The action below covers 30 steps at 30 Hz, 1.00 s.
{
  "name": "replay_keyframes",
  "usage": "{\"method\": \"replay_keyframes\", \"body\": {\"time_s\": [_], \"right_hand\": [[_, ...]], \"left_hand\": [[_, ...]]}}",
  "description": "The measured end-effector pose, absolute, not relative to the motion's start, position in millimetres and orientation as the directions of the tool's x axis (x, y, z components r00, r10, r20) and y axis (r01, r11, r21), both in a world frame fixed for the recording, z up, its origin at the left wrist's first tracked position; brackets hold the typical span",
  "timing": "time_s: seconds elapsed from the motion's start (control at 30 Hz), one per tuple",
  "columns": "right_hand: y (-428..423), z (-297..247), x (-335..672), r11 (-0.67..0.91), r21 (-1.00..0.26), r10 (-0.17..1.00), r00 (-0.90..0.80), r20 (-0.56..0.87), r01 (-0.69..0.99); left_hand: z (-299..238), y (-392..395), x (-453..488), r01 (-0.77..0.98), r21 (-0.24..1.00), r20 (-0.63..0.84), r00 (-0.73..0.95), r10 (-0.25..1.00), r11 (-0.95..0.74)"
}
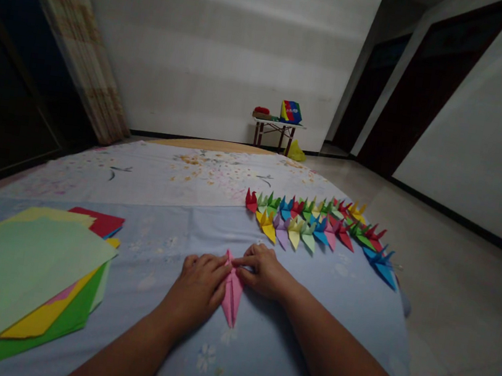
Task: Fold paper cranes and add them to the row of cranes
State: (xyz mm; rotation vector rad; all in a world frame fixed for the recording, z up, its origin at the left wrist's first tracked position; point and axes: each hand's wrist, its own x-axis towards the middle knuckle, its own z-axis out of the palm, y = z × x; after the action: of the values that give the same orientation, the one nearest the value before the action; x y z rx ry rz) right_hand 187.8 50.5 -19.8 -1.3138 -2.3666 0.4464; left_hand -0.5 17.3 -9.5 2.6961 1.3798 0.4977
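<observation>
Fingers (pixel 247 261) at Both Edges of a Pink Paper (pixel 230 306)

Left hand (pixel 201 279): laid over the left edge, fingers close together; whether they gripped could not be told. Right hand (pixel 267 272): index finger and thumb at the right edge, near the far tip, others curled; pinching or merely pressing, could not be told.

Pink paper: one, narrow, folded, on the bench (pixel 355 311) between the hands; long point toward the near side, seam down its middle.

Cranes (pixel 294 232): folded, assorted colours, in rows beyond the right hand.

Sheets (pixel 25 268): loose stack, apart from the left hand.

Handling, as judged: the fold called for a steady left hand, edges matched to the seam, and creasing from the tip downward; haste risked a skewed point, tugging a tear.
</observation>
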Motion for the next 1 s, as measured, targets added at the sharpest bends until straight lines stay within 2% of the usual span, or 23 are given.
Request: {"method": "replay_keyframes", "body": {"time_s": [0.17, 0.4, 0.73, 1.0], "right_hand": [[49, -19, 185, 0.509, -0.435, 0.859, -0.467, 0.208, 0.743], [45, -15, 183, 0.516, -0.369, 0.856, -0.479, 0.192, 0.773], [39, -6, 175, 0.52, -0.212, 0.853, -0.487, 0.187, 0.828], [38, -9, 175, 0.532, -0.23, 0.845, -0.493, 0.206, 0.815]], "left_hand": [[-9, 17, 0, 0.78, 0.178, 0.248, 0.555, 0.794, -0.6], [-8, 17, 0, 0.772, 0.194, 0.248, 0.559, 0.792, -0.605], [-8, 17, 1, 0.769, 0.198, 0.244, 0.561, 0.791, -0.607], [-9, 18, 1, 0.766, 0.206, 0.252, 0.559, 0.789, -0.609]]}}
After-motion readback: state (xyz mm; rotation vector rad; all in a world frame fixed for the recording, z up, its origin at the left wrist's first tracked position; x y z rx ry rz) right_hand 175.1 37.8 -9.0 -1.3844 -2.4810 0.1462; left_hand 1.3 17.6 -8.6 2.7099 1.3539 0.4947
